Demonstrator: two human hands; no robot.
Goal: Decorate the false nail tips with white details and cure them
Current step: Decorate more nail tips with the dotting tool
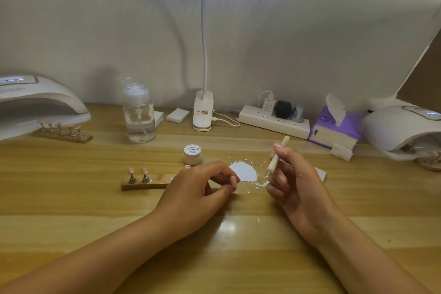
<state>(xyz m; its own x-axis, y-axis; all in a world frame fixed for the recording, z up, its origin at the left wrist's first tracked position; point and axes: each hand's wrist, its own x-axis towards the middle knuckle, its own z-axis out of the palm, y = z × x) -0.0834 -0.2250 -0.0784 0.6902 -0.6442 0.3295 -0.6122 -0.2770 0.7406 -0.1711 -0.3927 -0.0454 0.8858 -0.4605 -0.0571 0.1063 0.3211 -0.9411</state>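
Observation:
A wooden holder [148, 184] on the desk carries two pink false nail tips [137, 171] on small metal stands. My left hand [198, 188] lies over the holder's right end. Its fingers are curled and its thumb meets the fingertips; what lies between them is hidden. My right hand [293, 186] grips a thin white nail-art pen [278, 157] upright. The pen's tip hangs just above a smear of white paint [243, 170] on the desk. A small white gel jar [192, 154], lid on, stands behind my left hand.
A curing lamp [35, 102] sits at the far left with a second holder of several pink tips [63, 132] at its mouth. Another lamp [401, 126] stands at the far right. Along the back are a pump bottle [139, 114], a clip lamp base [202, 112], a power strip [274, 122] and a tissue box [334, 129].

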